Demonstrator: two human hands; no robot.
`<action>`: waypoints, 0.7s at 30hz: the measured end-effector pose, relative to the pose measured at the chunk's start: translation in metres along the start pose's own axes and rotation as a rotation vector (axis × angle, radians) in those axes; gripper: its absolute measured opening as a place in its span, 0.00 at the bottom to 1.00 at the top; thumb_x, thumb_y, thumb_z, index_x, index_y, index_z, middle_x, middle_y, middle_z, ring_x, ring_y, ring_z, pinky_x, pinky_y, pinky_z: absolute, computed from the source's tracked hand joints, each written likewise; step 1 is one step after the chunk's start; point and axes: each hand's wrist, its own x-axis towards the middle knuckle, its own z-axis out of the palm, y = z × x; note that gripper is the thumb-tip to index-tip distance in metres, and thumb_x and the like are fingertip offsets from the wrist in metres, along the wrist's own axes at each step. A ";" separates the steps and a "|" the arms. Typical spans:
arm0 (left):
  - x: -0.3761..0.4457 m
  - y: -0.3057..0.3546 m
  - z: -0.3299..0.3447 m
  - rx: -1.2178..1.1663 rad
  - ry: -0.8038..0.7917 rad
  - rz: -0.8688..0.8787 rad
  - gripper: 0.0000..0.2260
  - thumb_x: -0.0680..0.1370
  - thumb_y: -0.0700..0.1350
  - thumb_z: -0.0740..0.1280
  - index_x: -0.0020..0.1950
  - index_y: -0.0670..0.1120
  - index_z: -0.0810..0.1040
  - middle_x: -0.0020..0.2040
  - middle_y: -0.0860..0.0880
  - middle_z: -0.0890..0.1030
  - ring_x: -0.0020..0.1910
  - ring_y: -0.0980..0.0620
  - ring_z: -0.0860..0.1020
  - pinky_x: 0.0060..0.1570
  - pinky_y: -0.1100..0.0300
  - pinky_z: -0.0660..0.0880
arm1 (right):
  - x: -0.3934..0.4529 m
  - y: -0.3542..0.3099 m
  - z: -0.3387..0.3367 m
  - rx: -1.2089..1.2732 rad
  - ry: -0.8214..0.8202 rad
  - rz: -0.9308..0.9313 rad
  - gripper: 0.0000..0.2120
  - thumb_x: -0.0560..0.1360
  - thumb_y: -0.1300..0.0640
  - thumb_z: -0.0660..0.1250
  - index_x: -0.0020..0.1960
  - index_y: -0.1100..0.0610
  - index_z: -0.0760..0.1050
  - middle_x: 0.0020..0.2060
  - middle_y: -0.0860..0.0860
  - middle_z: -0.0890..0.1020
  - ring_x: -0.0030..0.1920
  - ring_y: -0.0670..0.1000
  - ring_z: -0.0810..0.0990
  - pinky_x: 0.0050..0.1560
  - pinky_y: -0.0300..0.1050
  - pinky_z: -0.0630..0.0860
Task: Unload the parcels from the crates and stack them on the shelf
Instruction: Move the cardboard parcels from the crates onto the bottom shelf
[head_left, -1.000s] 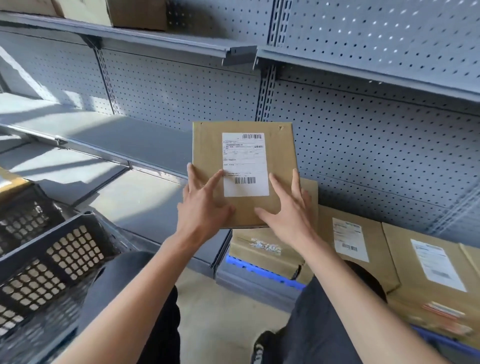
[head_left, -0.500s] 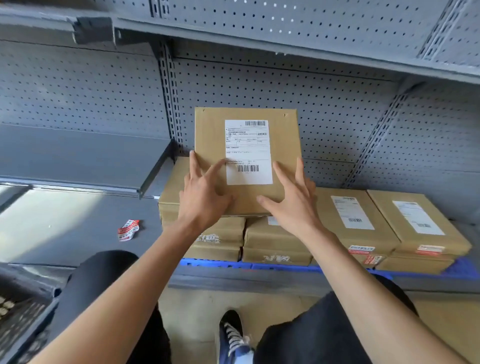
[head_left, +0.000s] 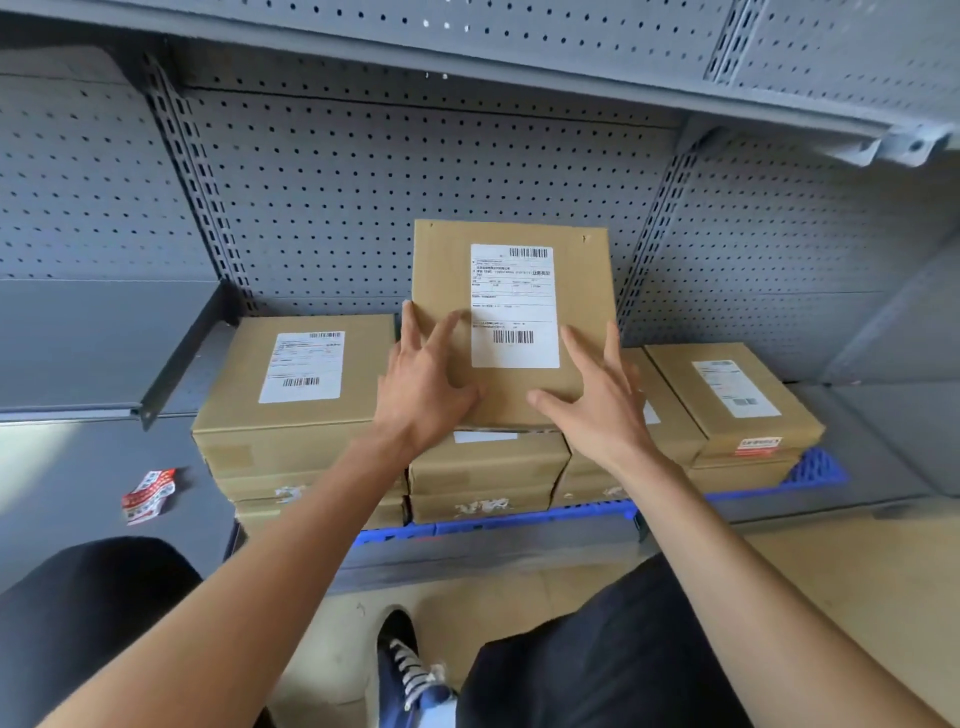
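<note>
I hold a flat brown cardboard parcel (head_left: 582, 291) with a white barcode label against the shelf's pegboard back (head_left: 363, 182). My left hand (head_left: 421, 395) presses its left side with straight fingers and the thumb on top. My right hand (head_left: 597, 410) lies on its right side the same way. The parcel sits over the middle stack of parcels (head_left: 483, 467); I cannot tell whether it touches. A taller left stack (head_left: 234, 405) and a right stack (head_left: 727, 400) flank it, all on a blue pallet (head_left: 815, 467).
A crumpled red and white wrapper (head_left: 148, 493) lies on the grey bottom shelf (head_left: 78, 519) to the left. A higher shelf board (head_left: 78, 338) juts out at the left, and another shelf edge (head_left: 883, 140) overhangs above. My knees and a blue shoe (head_left: 410, 670) are below.
My view has swung right from the crates to the stacks. The parcel moved with both hands from open air down over the middle stack, closer to the pegboard.
</note>
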 end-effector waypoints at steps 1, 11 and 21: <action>0.002 0.000 0.005 -0.001 -0.013 -0.004 0.40 0.70 0.51 0.76 0.77 0.65 0.58 0.83 0.48 0.43 0.74 0.39 0.66 0.66 0.38 0.71 | 0.002 0.005 0.001 -0.010 -0.012 0.004 0.41 0.73 0.37 0.70 0.80 0.36 0.52 0.81 0.45 0.37 0.79 0.66 0.47 0.74 0.66 0.55; 0.017 -0.004 0.045 0.128 -0.193 -0.071 0.40 0.72 0.57 0.75 0.79 0.64 0.58 0.82 0.44 0.39 0.74 0.37 0.66 0.70 0.42 0.69 | 0.023 0.053 0.026 -0.059 -0.136 -0.043 0.52 0.63 0.26 0.72 0.79 0.33 0.50 0.79 0.41 0.33 0.79 0.61 0.42 0.72 0.71 0.56; 0.034 -0.022 0.066 0.352 -0.255 -0.123 0.40 0.72 0.65 0.71 0.80 0.66 0.56 0.82 0.42 0.43 0.76 0.41 0.60 0.72 0.40 0.56 | 0.042 0.077 0.066 -0.004 -0.244 -0.037 0.55 0.61 0.38 0.81 0.78 0.32 0.52 0.80 0.43 0.36 0.78 0.65 0.45 0.75 0.64 0.57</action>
